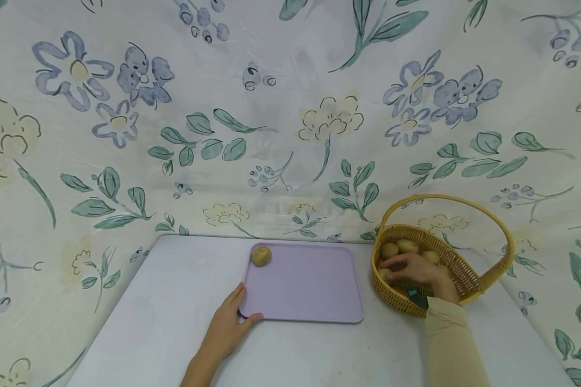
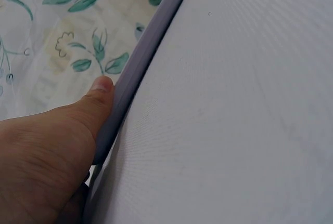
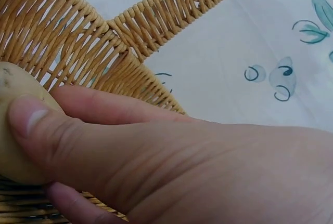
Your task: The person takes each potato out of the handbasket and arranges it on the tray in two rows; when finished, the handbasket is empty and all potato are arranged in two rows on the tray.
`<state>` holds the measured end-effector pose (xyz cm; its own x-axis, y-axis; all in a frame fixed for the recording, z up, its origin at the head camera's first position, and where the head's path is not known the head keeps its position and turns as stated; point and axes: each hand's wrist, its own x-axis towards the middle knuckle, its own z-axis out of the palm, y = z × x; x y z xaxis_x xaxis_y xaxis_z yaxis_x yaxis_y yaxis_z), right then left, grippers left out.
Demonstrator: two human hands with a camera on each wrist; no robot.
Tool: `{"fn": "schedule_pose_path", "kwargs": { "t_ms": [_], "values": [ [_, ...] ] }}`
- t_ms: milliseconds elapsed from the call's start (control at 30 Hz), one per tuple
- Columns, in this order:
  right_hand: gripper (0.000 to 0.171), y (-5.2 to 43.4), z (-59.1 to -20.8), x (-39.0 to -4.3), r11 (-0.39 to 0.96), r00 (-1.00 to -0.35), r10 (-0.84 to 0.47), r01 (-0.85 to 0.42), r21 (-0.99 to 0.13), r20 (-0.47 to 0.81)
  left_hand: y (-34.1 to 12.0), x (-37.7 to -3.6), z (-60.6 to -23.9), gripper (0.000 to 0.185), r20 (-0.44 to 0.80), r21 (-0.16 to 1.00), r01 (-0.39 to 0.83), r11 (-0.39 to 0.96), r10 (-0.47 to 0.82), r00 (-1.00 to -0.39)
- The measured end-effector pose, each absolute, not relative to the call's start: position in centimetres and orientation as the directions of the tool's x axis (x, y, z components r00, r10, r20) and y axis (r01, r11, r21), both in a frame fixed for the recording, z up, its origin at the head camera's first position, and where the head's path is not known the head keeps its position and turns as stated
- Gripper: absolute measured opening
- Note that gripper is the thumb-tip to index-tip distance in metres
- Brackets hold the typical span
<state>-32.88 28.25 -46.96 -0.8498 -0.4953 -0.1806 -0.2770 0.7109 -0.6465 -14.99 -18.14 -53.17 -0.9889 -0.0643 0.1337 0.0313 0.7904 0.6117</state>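
Both hands are busy: the right hand [image 1: 418, 271] curls its thumb and fingers round a tan oval potato [image 3: 15, 125] inside the woven wicker basket [image 1: 465, 274] at the right, its long axis unclear under the fingers. Steadying, it seems, the left hand [image 1: 229, 325] pinches the near-left corner of the lilac plastic tray [image 1: 305, 285], where one potato [image 1: 261, 256] lies at the far-left corner on the grey table [image 1: 164, 322].

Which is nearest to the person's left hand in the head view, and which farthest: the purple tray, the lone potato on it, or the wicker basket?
1. Purple tray: the left hand holds its near left corner.
2. Lone potato: on the tray's far left corner.
3. Wicker basket: far right, beyond the tray.
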Motion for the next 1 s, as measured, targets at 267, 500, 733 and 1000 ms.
{"fn": "schedule_pose_path", "kwargs": {
  "t_ms": [267,500,733,1000],
  "values": [
    [0.044,28.47,-46.97,-32.94,0.684,-0.83,-0.515,-0.247,-0.686,-0.214,-18.07,-14.98,-53.13,0.087,0.148,0.602,0.042,0.797,-0.059,-0.987],
    [0.043,28.74,-47.53,-33.15,0.665,-0.828,-0.524,-0.252,-0.703,-0.199,-18.15,-14.99,-53.31,0.087,0.146,0.603,0.034,0.797,-0.068,-0.987],
    [0.043,28.8,-47.53,-32.88,0.645,-0.841,-0.514,-0.247,-0.723,-0.17,-18.19,-14.98,-53.39,0.088,0.138,0.607,0.03,0.794,-0.068,-0.988],
    [0.041,28.56,-47.18,-32.72,0.653,-0.853,-0.499,-0.252,-0.714,-0.156,-18.3,-15.01,-53.48,0.088,0.14,0.607,0.036,0.794,-0.062,-0.988]
  ]
}}
